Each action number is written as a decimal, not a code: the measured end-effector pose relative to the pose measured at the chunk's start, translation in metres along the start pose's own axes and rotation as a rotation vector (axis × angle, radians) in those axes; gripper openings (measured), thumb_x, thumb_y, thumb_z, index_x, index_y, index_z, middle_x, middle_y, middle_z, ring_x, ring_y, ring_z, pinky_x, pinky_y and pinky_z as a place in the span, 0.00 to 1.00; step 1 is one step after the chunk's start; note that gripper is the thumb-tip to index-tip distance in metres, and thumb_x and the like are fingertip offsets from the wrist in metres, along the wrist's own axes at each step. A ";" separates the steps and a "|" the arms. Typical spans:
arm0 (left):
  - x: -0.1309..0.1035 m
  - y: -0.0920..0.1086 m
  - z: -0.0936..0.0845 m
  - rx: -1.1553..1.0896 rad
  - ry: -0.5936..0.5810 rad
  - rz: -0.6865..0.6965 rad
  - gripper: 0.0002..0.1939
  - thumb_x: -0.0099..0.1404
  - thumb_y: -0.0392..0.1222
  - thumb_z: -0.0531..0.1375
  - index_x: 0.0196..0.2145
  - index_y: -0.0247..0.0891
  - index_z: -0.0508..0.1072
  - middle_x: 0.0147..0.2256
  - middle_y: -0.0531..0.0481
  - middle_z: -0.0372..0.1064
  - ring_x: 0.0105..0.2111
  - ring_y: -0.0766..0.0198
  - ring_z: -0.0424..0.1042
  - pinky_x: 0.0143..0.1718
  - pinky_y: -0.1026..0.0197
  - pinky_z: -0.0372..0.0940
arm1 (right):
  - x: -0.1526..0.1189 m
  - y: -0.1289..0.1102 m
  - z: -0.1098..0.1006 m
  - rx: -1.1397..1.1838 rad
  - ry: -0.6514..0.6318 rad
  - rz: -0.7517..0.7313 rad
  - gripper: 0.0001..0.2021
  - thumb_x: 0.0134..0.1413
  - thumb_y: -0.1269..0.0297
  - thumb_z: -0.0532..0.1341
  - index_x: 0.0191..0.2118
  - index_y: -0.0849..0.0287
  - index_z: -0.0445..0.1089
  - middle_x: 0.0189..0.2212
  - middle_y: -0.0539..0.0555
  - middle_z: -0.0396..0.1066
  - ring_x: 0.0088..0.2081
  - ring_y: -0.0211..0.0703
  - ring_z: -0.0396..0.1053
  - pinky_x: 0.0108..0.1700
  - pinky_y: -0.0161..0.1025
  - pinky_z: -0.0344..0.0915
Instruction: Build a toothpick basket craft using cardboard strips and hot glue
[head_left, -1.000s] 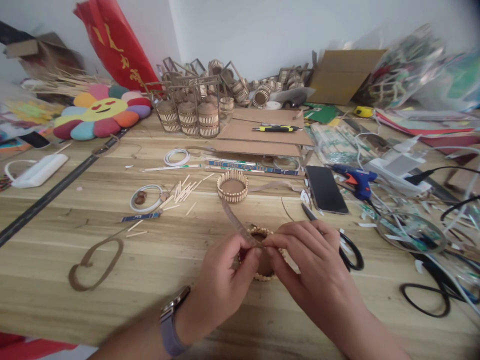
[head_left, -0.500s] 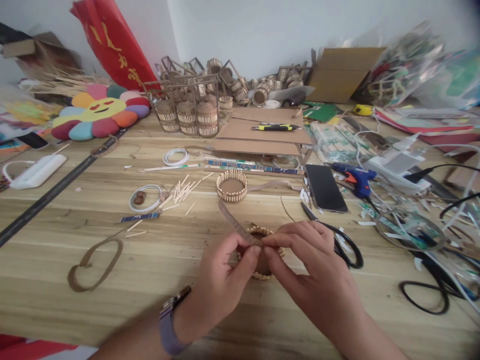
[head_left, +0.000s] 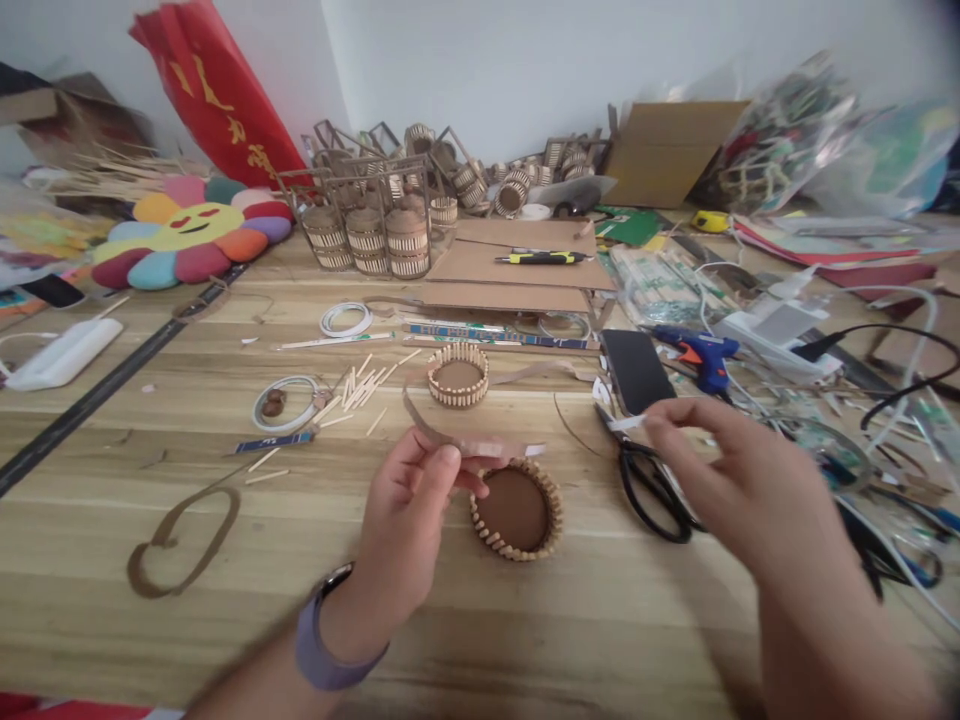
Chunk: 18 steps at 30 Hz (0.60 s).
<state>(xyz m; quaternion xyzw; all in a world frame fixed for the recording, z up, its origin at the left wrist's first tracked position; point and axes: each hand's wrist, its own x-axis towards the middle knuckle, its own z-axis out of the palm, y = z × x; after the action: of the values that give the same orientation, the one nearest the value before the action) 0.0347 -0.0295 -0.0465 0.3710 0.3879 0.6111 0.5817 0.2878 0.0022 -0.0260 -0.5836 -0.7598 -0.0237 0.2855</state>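
Note:
My left hand (head_left: pixel 409 515) pinches a thin brown strip (head_left: pixel 480 449) between thumb and fingers. One end of the strip curves up to the left; the other points right and shows a small white tip. My right hand (head_left: pixel 750 500) is apart from it, over the right side, with a small white paper scrap (head_left: pixel 627 424) pinched at its fingertips. Below the strip sits a round brown tray edged with short wooden sticks (head_left: pixel 517 505). A similar stick-edged ring (head_left: pixel 457 376) stands farther back. Black-handled scissors (head_left: pixel 656 495) lie under my right hand, partly covered.
Loose wooden sticks (head_left: pixel 360 385) and white tape rolls (head_left: pixel 345 320) lie left of centre. A phone (head_left: pixel 637 370), a blue glue gun (head_left: pixel 705 355) and a white power strip (head_left: pixel 780 340) crowd the right. Finished stick baskets (head_left: pixel 367 240) and cardboard (head_left: pixel 517 255) stand behind.
My hands have parted. The right has moved right and up with a white scrap; the left has shifted slightly left with the strip, uncovering the round tray.

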 end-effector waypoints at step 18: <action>0.000 0.001 -0.003 -0.047 -0.091 0.001 0.10 0.66 0.47 0.62 0.38 0.37 0.76 0.33 0.50 0.77 0.32 0.67 0.75 0.33 0.68 0.68 | 0.004 -0.062 0.018 0.446 -0.190 -0.230 0.07 0.63 0.69 0.57 0.34 0.55 0.71 0.31 0.51 0.76 0.37 0.42 0.74 0.42 0.41 0.67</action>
<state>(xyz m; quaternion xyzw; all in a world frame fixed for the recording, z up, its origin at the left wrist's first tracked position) 0.0320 -0.0295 -0.0469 0.3847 0.3466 0.6028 0.6070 0.2239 -0.0073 -0.0212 -0.4155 -0.8311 0.1671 0.3299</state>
